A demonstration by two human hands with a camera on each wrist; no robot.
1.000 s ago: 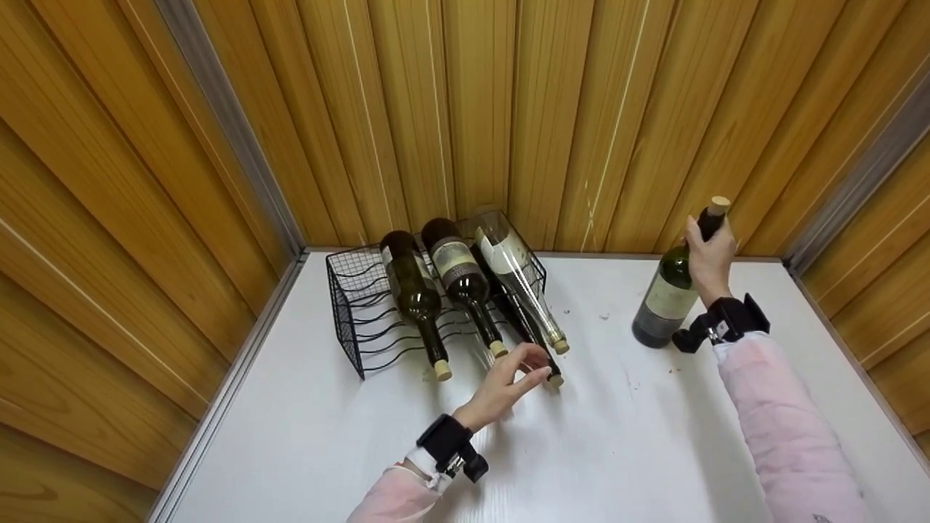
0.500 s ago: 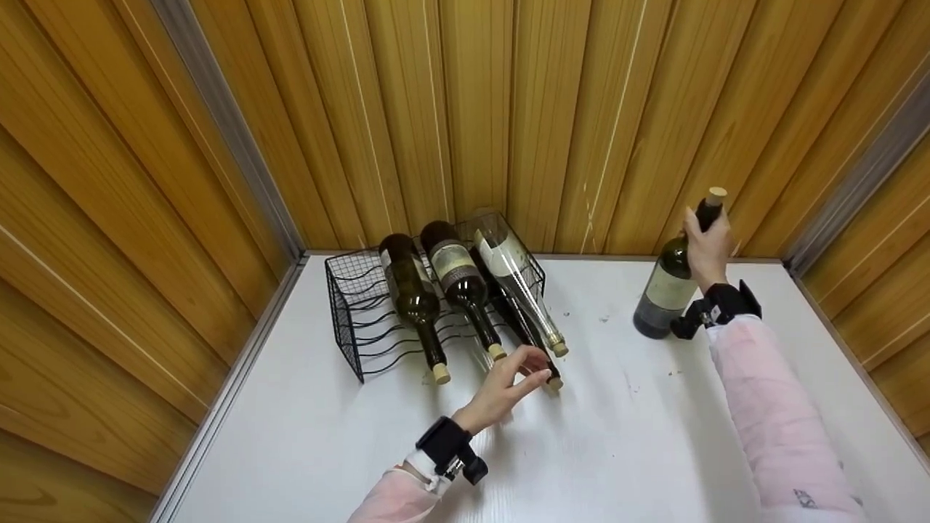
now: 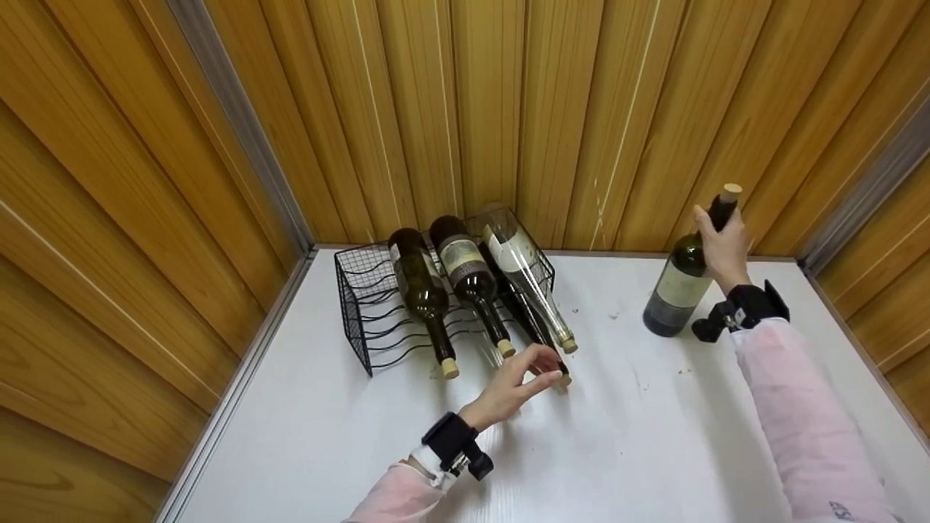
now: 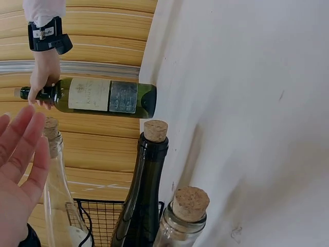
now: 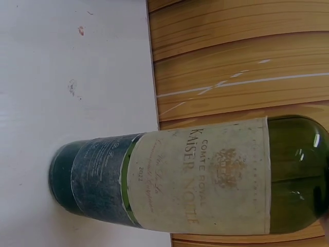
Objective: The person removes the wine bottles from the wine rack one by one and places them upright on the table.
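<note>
My right hand (image 3: 725,247) grips the neck of a corked green wine bottle (image 3: 679,287) with a cream and dark label. This bottle is upright at the right, its label filling much of the right wrist view; I cannot tell whether its base touches the table. My left hand (image 3: 512,385) is beside the corked necks at the rack's front, with thumb and forefinger apart. Nearest to it is a dark bottle neck (image 4: 146,180); contact is unclear. Above that neck lies a clear bottle (image 3: 519,265). Two dark bottles, one left (image 3: 421,283) and one central (image 3: 465,269), slope forward.
A black wire rack (image 3: 352,312) holds the lying bottles on the white table (image 3: 290,443). Wood-patterned walls (image 3: 552,123) close in the back and both sides. In the left wrist view, a corked clear neck (image 4: 180,226) stands out in front.
The bottle in my right hand has risen slightly in view, its cork now higher. The left hand stays near the same necks. The whole scene shifts a little rightward in view.
</note>
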